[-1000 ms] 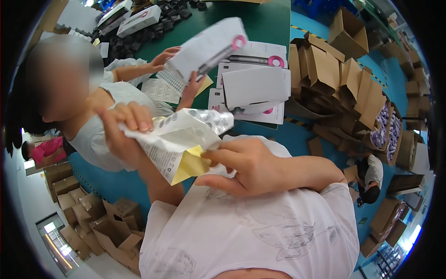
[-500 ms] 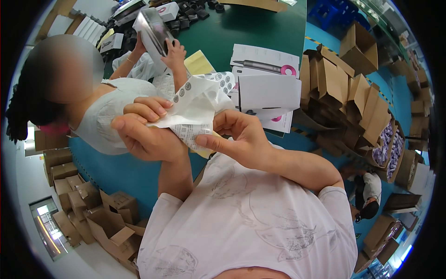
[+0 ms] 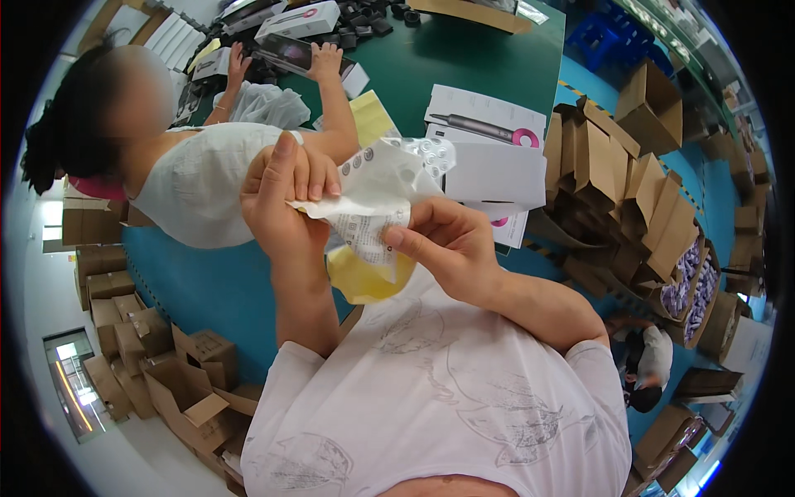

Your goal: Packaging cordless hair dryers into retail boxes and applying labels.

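Observation:
In front of my chest I hold a crumpled label sheet [image 3: 373, 199], white with small grey printed marks and round grey seals. My left hand [image 3: 286, 190] is closed on its left edge, thumb pointing up and fingers curled over it. The thumb and forefinger of my right hand [image 3: 447, 244] pinch its right side. Yellow backing paper [image 3: 368, 277] hangs below, between my wrists. Beyond the sheet, on the green table [image 3: 464, 54], a white box [image 3: 497, 174] lies near a flat box printed with a grey and pink hair styler [image 3: 480, 120].
A co-worker [image 3: 207, 182] at the left reaches over a dark-windowed box [image 3: 286, 54] on the table. Black parts [image 3: 356, 29] are heaped at the back. Open cartons [image 3: 613, 166] crowd the right side; more cartons [image 3: 195, 398] stand lower left. Another person [image 3: 646, 364] is at the lower right.
My left hand has turned thumb-up and moved right with the sheet; more yellow backing shows below. My right hand shifted slightly right. The co-worker's box went from raised to lying on the table.

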Motion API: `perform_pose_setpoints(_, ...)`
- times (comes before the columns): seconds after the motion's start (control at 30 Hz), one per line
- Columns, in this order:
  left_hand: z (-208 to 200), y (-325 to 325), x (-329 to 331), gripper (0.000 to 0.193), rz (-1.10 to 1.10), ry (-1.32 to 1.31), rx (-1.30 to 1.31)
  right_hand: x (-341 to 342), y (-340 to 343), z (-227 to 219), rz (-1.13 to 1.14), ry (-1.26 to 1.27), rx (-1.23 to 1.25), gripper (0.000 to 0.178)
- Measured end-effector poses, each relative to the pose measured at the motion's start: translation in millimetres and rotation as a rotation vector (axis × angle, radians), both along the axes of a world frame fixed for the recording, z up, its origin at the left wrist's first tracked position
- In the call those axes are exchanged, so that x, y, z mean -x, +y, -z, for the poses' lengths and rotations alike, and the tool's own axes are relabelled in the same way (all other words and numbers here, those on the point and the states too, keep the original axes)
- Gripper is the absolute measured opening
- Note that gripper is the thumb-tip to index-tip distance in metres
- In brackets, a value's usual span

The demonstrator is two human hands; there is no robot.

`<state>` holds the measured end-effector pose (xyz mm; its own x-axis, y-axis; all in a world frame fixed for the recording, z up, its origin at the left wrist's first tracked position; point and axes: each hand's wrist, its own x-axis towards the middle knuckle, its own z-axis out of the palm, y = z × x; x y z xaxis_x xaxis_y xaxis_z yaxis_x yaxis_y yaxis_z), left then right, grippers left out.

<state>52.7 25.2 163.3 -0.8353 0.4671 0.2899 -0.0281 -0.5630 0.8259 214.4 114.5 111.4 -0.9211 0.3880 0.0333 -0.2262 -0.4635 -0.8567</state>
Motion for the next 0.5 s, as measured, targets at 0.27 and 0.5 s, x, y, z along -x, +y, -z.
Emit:
perform_pose_setpoints(0.27,-16.2,-2.2,4.6,0.053,0.181,-0.062,0.05,-8.5,4.6,1.0,0.02,0.046,0.065,0.017)
perform_pose_setpoints(0.5,-20.9,-58.1,62.1,0.052,0.0,-0.169,-0.179,-37.6,22.4,0.7,-0.009,0.295,-0.024,0.014)
